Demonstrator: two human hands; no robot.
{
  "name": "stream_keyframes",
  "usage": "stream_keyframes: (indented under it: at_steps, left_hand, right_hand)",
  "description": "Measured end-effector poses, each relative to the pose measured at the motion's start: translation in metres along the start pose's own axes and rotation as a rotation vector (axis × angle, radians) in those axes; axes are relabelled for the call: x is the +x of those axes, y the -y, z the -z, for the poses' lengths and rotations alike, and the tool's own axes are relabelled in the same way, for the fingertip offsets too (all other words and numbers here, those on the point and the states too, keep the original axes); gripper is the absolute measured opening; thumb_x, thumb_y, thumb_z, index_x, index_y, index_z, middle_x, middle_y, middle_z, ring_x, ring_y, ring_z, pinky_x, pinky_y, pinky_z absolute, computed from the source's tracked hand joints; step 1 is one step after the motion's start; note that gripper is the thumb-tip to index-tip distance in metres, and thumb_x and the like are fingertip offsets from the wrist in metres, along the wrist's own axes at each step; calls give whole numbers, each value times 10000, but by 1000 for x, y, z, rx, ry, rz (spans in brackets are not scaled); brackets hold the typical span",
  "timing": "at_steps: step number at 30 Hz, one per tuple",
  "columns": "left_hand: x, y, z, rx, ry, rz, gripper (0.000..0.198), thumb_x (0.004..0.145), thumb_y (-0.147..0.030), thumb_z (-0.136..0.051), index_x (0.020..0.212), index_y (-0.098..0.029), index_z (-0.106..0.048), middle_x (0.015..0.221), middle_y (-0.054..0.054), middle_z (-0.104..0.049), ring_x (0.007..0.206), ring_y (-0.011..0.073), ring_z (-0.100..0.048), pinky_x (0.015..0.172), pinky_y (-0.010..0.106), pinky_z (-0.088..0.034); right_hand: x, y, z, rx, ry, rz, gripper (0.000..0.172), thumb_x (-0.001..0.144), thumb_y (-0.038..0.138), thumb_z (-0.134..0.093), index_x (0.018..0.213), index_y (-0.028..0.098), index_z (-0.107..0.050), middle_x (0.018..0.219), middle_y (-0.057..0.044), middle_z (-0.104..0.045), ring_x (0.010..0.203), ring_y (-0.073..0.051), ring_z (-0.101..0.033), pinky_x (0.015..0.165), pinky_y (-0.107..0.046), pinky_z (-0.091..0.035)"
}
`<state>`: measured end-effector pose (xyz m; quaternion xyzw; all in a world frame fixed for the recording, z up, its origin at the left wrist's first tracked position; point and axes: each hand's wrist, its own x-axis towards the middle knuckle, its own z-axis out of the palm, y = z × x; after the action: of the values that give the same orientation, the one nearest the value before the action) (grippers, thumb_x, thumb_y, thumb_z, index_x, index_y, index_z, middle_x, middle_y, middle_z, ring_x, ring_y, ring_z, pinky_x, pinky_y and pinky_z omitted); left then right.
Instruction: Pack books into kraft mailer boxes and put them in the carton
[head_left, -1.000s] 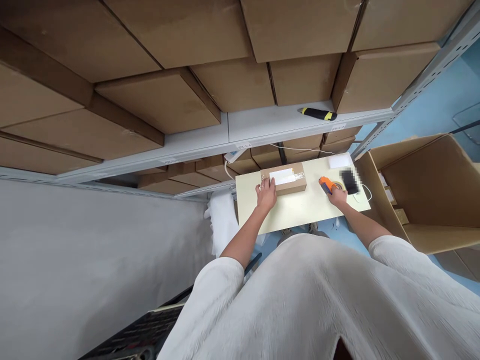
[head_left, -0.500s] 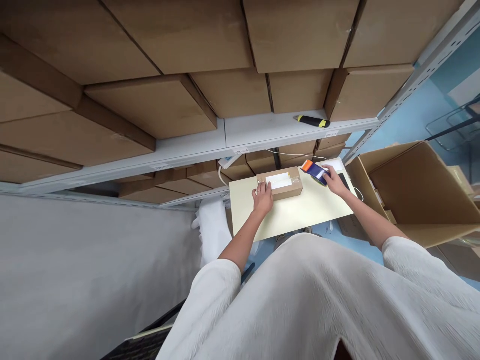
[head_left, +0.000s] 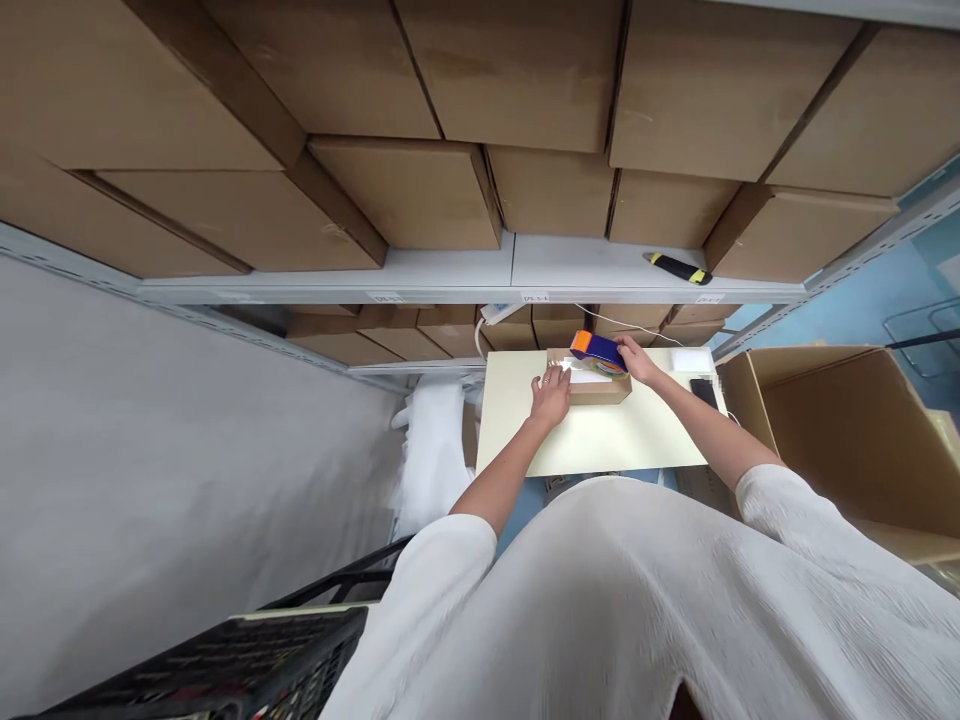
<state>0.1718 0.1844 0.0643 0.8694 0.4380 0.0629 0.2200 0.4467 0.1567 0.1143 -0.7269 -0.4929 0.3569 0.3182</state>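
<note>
A small cardboard box (head_left: pixel 600 393) with a white label lies on the pale yellow tabletop (head_left: pixel 600 440). My left hand (head_left: pixel 552 395) rests on the box's left end, fingers spread over its top. In my right hand (head_left: pixel 636 358) is a blue and orange tape dispenser (head_left: pixel 598 350), held over the top of the box and hiding part of the label. Whether the dispenser touches the box I cannot tell.
Brown cartons (head_left: pixel 551 200) fill the shelf ahead, where a black and yellow utility knife (head_left: pixel 679 268) lies. A phone (head_left: pixel 703 392) is on the table's right side. An open carton (head_left: pixel 847 430) stands at right, a black crate (head_left: pixel 300 660) at lower left, white wrap (head_left: pixel 435 450) beside the table.
My right hand has brought the tape dispenser left, from beside the box to over its top. My left hand stays on the box. The camera view has shifted.
</note>
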Motion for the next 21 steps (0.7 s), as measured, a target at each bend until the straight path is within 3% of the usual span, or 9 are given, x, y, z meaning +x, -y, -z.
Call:
stream_keyframes:
  at_steps: [3,5,8,11,13,15,18,21]
  left_hand:
    - [0,1,0,-8,6,3,594,1087,-191,-393,1652,-224,-573,1714,224,-528,1643,359,-425,1303,626,-324]
    - [1,2,2,-19,16,6,582,1081,-187,-408,1635,-221,-585,1711,223,-528,1633,361,-434,1299,624,-327]
    - [4,3,10,-62,21,24,549,1048,-173,-483,1572,-234,-636,1692,205,-550,1599,368,-468,1287,607,-344]
    - [17,-3,20,-199,-63,54,478,1021,-168,-554,1474,-237,-693,1635,182,-609,1541,367,-532,1260,569,-394]
    - [32,-13,26,-407,-148,93,379,1046,-204,-572,1396,-231,-717,1494,164,-711,1418,337,-644,1198,510,-473]
    - [50,-26,28,-712,-180,182,264,1057,-271,-627,1300,-231,-724,1235,121,-804,1148,276,-770,1054,420,-564]
    - [74,-44,29,-996,-180,284,195,987,-280,-747,1167,-228,-695,941,45,-802,916,217,-792,915,347,-584]
    - [87,-54,29,-1106,-135,375,290,877,-192,-824,1108,-218,-651,832,22,-781,817,202,-770,806,325,-569]
  right_hand:
    - [-11,-4,9,-136,67,58,514,939,643,-760,1273,272,-640,1201,-61,-771,1142,-288,-687,1053,-428,-559]
    - [-14,-7,17,-219,95,78,572,851,604,-872,1248,259,-648,1192,-70,-768,1137,-305,-695,1046,-439,-560]
    - [-14,-17,30,-320,90,94,518,763,469,-928,1152,250,-665,1168,-75,-750,1115,-324,-696,1023,-450,-569]
    - [-13,-29,39,-323,115,113,460,726,377,-910,1089,258,-655,1117,-57,-731,1061,-311,-695,972,-440,-587]
    - [-12,-36,42,-292,133,127,444,713,349,-896,1066,257,-642,1098,-50,-721,1036,-301,-696,948,-435,-597]
    - [-12,-40,43,-269,138,144,440,704,336,-889,1052,254,-632,1100,-51,-717,1032,-296,-698,943,-433,-603]
    - [-13,-38,42,-260,137,147,443,709,342,-887,1053,249,-625,1095,-54,-720,1025,-293,-696,933,-432,-611]
    - [-15,-33,43,-265,129,133,438,702,311,-895,1048,244,-636,1087,-67,-730,1035,-308,-700,922,-436,-615]
